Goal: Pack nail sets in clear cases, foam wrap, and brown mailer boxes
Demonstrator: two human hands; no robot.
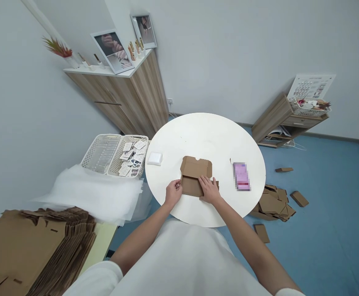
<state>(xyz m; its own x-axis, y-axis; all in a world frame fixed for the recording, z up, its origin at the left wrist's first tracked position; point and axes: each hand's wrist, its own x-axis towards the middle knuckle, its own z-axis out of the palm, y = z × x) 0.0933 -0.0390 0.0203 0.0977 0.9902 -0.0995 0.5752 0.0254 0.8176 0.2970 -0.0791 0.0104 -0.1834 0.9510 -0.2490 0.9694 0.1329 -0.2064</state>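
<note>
A brown cardboard box, partly folded, lies on the white round table, with its lid flap raised on the far side. At the box's left edge, my left hand is closed, its fingertips pinching the side flap. My right hand rests on the right part of the box with fingers stretched out and flat, covering some of the inside. Left of the box is a small stack of white square packets. A blurred pink-purple item lies to the right.
Flat cardboard blanks are stacked at lower left, beside white foam sheets and white baskets holding small cards. On the blue floor at right sits a pile of folded boxes. Wooden cabinets stand behind.
</note>
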